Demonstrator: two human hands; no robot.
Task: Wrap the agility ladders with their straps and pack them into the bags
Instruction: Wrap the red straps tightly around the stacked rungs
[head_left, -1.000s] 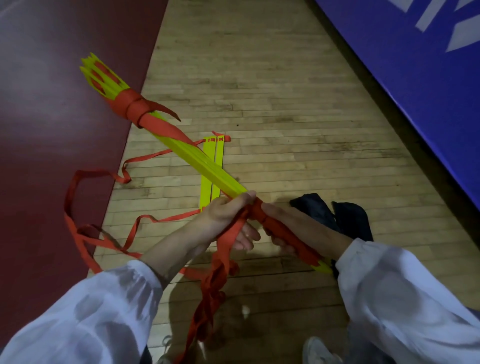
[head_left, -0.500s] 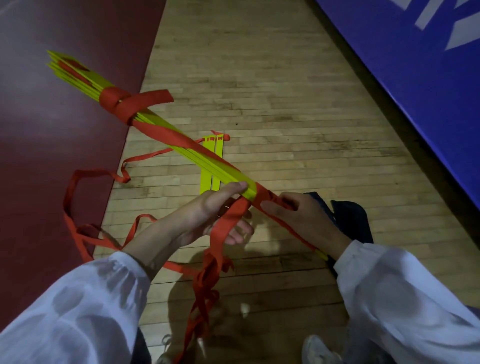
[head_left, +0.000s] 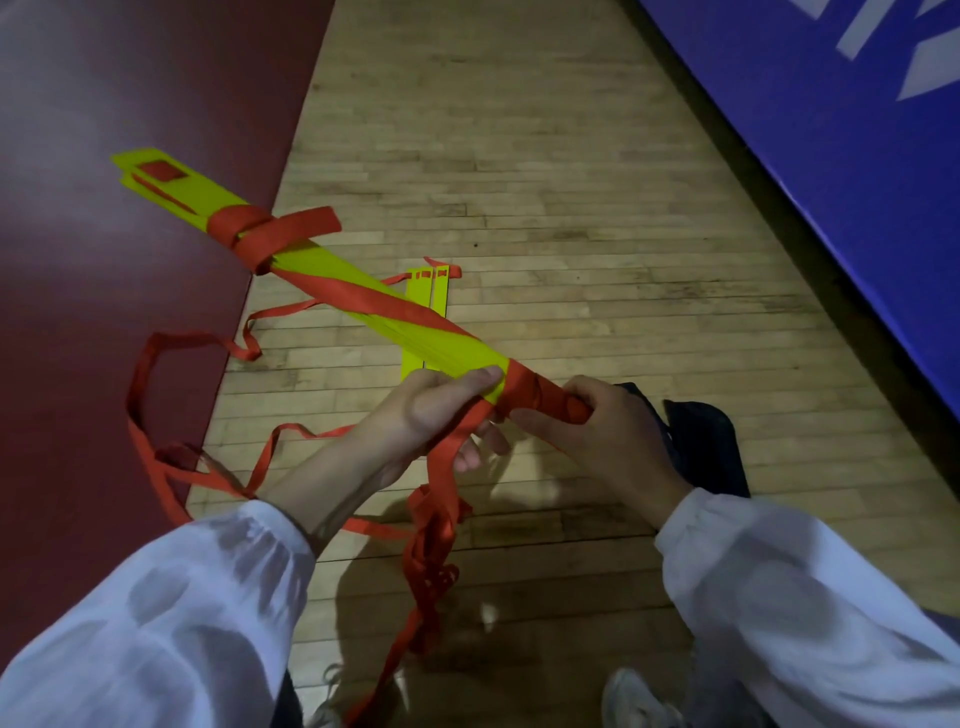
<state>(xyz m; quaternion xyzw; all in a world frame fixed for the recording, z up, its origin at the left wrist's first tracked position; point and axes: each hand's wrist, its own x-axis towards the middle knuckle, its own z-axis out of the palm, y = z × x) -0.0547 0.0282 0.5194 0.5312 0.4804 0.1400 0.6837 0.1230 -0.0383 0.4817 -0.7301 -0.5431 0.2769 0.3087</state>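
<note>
A bundle of yellow ladder rungs (head_left: 332, 270) slants from upper left down to my hands, held above the floor. A red strap (head_left: 395, 306) is knotted round its far end and spirals down its length. My left hand (head_left: 431, 410) grips the bundle near its close end, with the loose strap running under the fingers and hanging down. My right hand (head_left: 587, 431) holds the close end, where the strap (head_left: 530, 389) is wound round in several turns. A dark bag (head_left: 711, 447) lies on the floor behind my right hand.
Two more yellow rungs (head_left: 434, 291) lie flat on the wooden floor (head_left: 545, 182) with red strap (head_left: 156, 374) trailing in loops onto the dark red mat (head_left: 104, 312) at left. A blue mat (head_left: 857, 130) borders the right. My shoes (head_left: 634, 696) show at the bottom.
The bundle has turned about its length, so its flat face now shows. The red wrap at the close end has thickened, and my right hand has closed round it.
</note>
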